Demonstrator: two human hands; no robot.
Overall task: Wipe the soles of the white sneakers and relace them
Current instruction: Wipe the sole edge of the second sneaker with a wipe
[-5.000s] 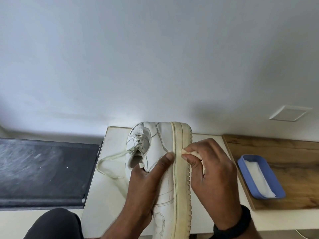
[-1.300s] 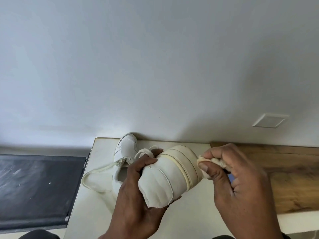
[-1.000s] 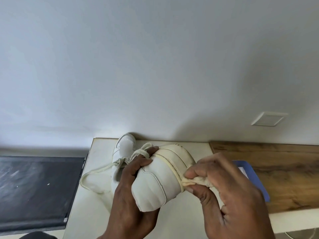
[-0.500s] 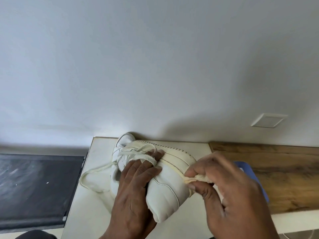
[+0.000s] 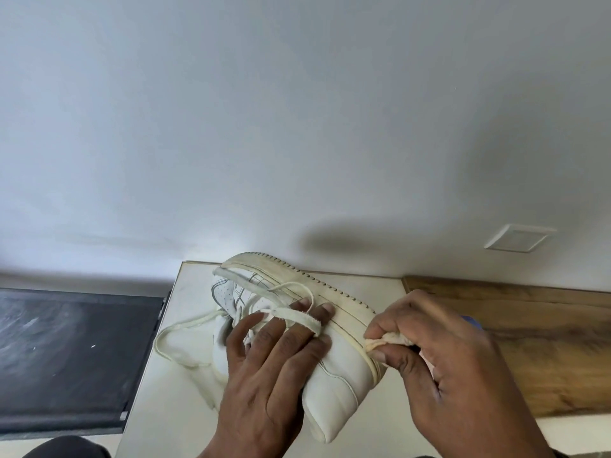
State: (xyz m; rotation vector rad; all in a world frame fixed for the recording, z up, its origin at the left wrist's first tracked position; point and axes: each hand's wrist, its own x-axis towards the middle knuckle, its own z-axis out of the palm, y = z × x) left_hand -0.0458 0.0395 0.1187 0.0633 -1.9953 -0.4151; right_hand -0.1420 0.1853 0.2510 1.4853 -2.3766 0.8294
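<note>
I hold one white sneaker (image 5: 334,385) on its side above the white table (image 5: 165,408), heel toward me, its yellowed sole (image 5: 330,294) turned up and to the right. My left hand (image 5: 267,375) grips the upper, fingers spread over it, with a loose lace strap (image 5: 294,320) lying across them. My right hand (image 5: 453,368) pinches a small cream cloth (image 5: 386,342) against the sole's edge near the heel. A second white sneaker (image 5: 224,292) lies on the table behind, mostly hidden, and its lace (image 5: 172,335) loops out to the left.
A wooden board (image 5: 545,332) lies to the right with a sliver of a blue tray (image 5: 473,322) showing behind my right hand. A black mat (image 5: 66,352) borders the table on the left. The white wall stands close behind, with a plate (image 5: 519,238).
The sneaker has turned so more of its sole edge shows and its toe points to the far left. My left fingers have spread over the upper. The cloth stays on the sole edge.
</note>
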